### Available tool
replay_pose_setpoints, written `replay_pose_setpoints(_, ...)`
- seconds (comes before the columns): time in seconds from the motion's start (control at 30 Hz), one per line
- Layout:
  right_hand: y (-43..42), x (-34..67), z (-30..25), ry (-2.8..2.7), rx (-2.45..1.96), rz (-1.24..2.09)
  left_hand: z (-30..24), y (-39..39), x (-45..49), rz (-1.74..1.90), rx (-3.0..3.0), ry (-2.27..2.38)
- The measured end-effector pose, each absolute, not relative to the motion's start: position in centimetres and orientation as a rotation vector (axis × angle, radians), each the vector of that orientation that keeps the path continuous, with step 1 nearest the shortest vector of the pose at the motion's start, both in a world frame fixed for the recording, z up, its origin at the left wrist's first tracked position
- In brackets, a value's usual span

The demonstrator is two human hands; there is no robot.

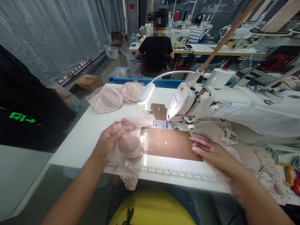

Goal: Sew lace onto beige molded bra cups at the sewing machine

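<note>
My left hand (112,137) is closed around a beige lace bra piece (130,153) at the front edge of the white sewing table (82,134); its lace trim hangs over the edge. My right hand (211,151) lies flat with fingers stretched out on a pile of beige lace fabric (248,156) to the right of the needle. The white sewing machine (225,100) stands just behind both hands, its lamp (145,93) shining on the brown plate (168,142) between them.
More lace bra cups (116,95) lie at the table's far left. A printed ruler (178,172) runs along the front edge. Red and yellow tools (290,175) sit at the far right. A person in black sits at another sewing station (156,51) ahead; boxes (89,82) stand on the floor to the left.
</note>
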State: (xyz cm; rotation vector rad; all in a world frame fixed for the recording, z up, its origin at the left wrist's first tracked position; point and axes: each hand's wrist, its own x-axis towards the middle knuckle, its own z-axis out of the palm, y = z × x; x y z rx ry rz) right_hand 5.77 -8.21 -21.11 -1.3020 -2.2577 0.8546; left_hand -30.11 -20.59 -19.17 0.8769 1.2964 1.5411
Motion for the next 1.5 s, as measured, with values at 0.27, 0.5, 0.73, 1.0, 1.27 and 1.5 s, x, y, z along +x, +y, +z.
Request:
replay_pose_setpoints(0.27,-8.1,12.6,-19.3,-2.417,-1.528,0.570,-19.6,-19.9,-27.9,1.502,0.702,1.156)
replay_pose_setpoints(0.5,-11.9,5.6,-18.2,-2.215,-1.222,0.979,-18.9,-19.7,-26.5,1.293,0.802,1.046)
replay_pose_setpoints(0.73,-12.1,-3.7,-18.2,-2.165,-0.946,1.669,-19.2,-20.4,-26.5,1.074,1.056,0.974)
replay_pose_setpoints(1.0,-11.7,-7.4,-18.4,-1.790,-0.794,2.179,-18.5,-21.2,-26.9,0.948,1.095,0.820)
replay_pose_setpoints(1.27,-11.7,-7.8,-18.1,-1.798,-0.732,2.193,-19.5,-21.2,-26.7,0.994,0.981,0.847)
replay_pose_setpoints(1.5,-11.8,-8.1,-18.1,-1.798,-0.730,2.219,-19.7,-21.3,-26.4,0.916,1.014,0.782)
